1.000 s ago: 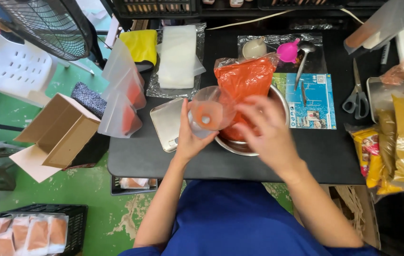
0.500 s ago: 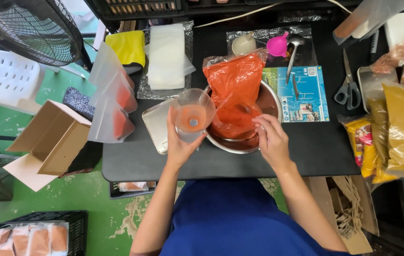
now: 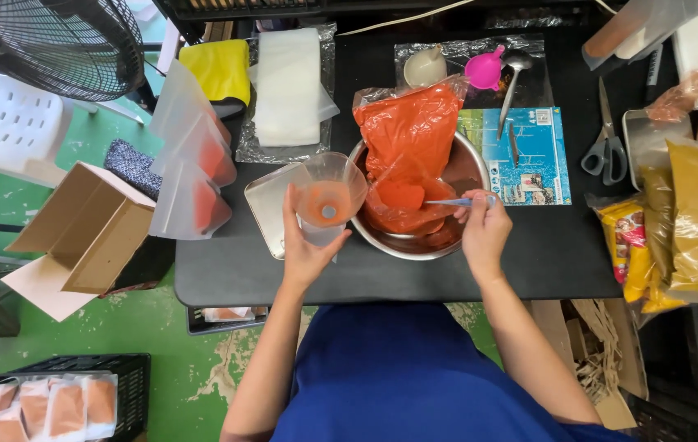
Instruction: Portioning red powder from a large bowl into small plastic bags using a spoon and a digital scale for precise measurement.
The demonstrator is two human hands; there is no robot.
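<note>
Funnel (image 3: 330, 196) — clear glossy plastic, dusted orange inside. Bowl (image 3: 447, 237): polished metal, shiny. Powder bag (image 3: 408, 135) at centre — thin, crinkled glossy film. Tabletop (image 3: 545, 245) matt black, smooth. Box (image 3: 79, 229), left of frame: plain matt cardboard.

clear funnel (image 3: 329, 196) upright, spoon (image 3: 457, 201) over bowl

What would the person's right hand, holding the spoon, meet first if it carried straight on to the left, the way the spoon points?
Probably the red powder in the orange bag inside the steel bowl; the right hand aims the spoon there, though depth is unclear.
</note>
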